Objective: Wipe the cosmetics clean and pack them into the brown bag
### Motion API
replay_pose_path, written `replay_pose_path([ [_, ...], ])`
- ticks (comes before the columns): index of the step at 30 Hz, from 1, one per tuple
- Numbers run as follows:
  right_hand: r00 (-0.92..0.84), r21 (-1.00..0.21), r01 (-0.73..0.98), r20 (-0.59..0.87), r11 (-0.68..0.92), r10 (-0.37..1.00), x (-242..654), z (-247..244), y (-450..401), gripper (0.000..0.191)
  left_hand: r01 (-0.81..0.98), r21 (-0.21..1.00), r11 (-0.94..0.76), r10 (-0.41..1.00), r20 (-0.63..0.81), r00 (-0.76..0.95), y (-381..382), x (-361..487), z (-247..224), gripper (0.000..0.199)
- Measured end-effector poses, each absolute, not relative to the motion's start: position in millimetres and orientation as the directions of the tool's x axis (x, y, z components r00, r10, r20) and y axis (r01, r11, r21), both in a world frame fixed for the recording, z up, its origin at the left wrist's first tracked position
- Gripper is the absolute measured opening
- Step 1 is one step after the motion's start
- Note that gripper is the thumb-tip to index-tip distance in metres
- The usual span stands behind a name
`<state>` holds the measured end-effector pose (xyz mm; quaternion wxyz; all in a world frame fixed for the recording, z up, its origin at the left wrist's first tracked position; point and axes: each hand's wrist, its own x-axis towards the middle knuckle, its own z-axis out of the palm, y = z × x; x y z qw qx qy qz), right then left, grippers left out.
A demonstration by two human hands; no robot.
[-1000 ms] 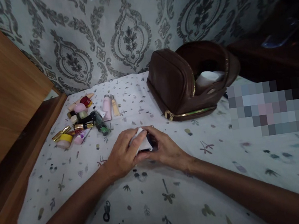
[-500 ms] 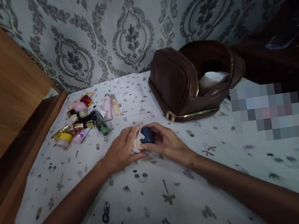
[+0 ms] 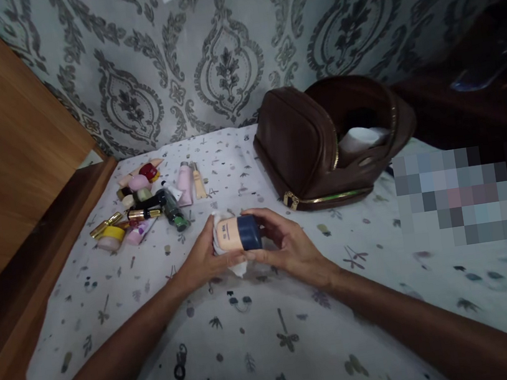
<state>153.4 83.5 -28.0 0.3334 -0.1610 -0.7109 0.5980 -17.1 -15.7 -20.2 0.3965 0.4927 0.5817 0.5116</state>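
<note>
Between my hands, a small cosmetic jar [image 3: 228,236] with a peach body and a dark blue cap lies on its side in the air above the sheet. My left hand [image 3: 206,254] is closed round its peach end, with a crumpled white tissue [image 3: 240,268] pressed against the jar. The fingers and thumb of my right hand [image 3: 289,244] grip the dark blue cap. Small print shows on the peach body. To the left lies a group of cosmetics, among them a pink tube [image 3: 185,184], a green-tinted bottle [image 3: 173,211] and a yellow-lidded jar [image 3: 111,236].
A brown leather bag [image 3: 297,146] stands unzipped at the back right, with a white roll-like item [image 3: 359,138] inside. A wooden panel [image 3: 13,123] borders the left side. Behind is a patterned wall [image 3: 226,62]. A blurred-out patch covers the far right.
The jar has turned so that its printed peach side now shows. My left fingers have shifted off its front, and more of the tissue hangs below. The view has tilted slightly.
</note>
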Motion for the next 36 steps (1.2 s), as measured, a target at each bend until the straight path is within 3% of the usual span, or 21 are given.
replay_pose_path([
  [3,-0.689,-0.869,-0.15,0.434,0.472,0.58,155,-29,82,0.058,0.019,1.0,-0.019,0.976,0.023,-0.217,-17,-14,-25,0.08],
  [6,-0.663,-0.691,-0.127,0.592,0.711,0.457,157,-30,80,0.053,-0.097,0.995,0.014,0.98,-0.033,-0.195,-18,-12,-28,0.075],
  [11,-0.651,-0.455,-0.069,0.695,0.888,0.306,160,-32,77,0.054,-0.301,0.949,0.094,0.971,-0.154,-0.182,-18,-4,-20,0.073],
  [14,-0.655,-0.476,-0.064,0.683,0.877,0.323,160,-33,75,0.054,-0.358,0.927,0.113,0.969,-0.183,-0.168,-17,0,-13,0.068],
  [17,-0.662,-0.578,-0.076,0.638,0.812,0.392,159,-35,74,0.059,-0.363,0.929,0.067,0.962,-0.157,-0.225,-15,-2,-15,0.071],
  [20,-0.683,-0.72,-0.036,0.523,0.693,0.509,158,-36,72,0.073,-0.305,0.952,0.035,0.956,-0.121,-0.268,-14,-8,-23,0.078],
  [23,-0.695,-0.789,-0.002,0.443,0.614,0.567,158,-36,71,0.066,-0.184,0.983,0.018,0.967,-0.064,-0.248,-15,-13,-28,0.072],
  [29,-0.638,-0.696,-0.04,0.57,0.717,0.518,158,-36,74,0.052,0.036,0.981,0.192,0.95,-0.177,-0.259,-17,-14,-18,0.096],
  [33,-0.616,-0.621,-0.011,0.622,0.784,0.484,158,-34,76,0.053,0.171,0.962,0.214,0.956,-0.171,-0.236,-18,-11,-13,0.072],
  [36,-0.606,-0.599,0.034,0.624,0.8,0.493,158,-32,76,0.053,0.328,0.935,0.132,0.96,-0.037,-0.279,-19,-10,-15,0.048],
])
